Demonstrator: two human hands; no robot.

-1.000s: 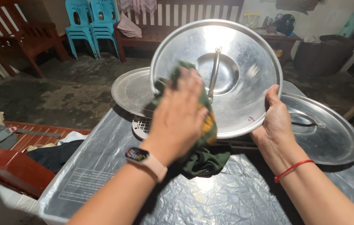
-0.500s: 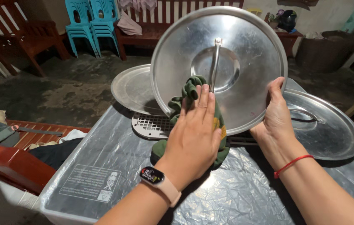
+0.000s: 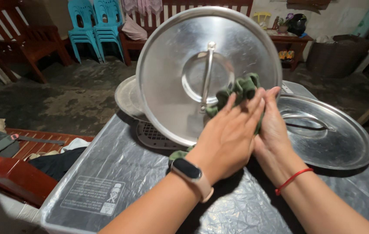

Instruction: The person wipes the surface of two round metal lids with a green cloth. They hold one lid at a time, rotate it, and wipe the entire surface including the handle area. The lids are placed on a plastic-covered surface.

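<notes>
Pressed flat, fingers together, the left hand (image 3: 230,136) pushes a dark green cloth (image 3: 241,91) against the lower right face of a big round metal lid (image 3: 171,52); its grip is open-palmed, the cloth pinned under the fingers rather than clenched, with folds bunching out above the fingertips. Right beside it, touching it, the right hand (image 3: 275,125) props the lid at its right edge. That hand's fingers reach up along the rim, though the left hand covers enough of it that I cannot tell how far they wrap around. The lid stands nearly upright, its lower edge down near the tabletop (image 3: 119,169), its long thin handle (image 3: 207,76) running up and down across a raised centre disc. A smartwatch (image 3: 187,170) with a pale strap sits on the left wrist, a red string (image 3: 293,180) on the right.

Behind the raised lid a second lid (image 3: 126,97) lies flat, over a pale slotted grate (image 3: 149,134). To the right a third lid (image 3: 336,138) lies flat, handle up. The tabletop is covered in crinkled, shiny plastic. Farther back stand turquoise plastic chairs (image 3: 93,21) and a red wooden bench (image 3: 24,32).
</notes>
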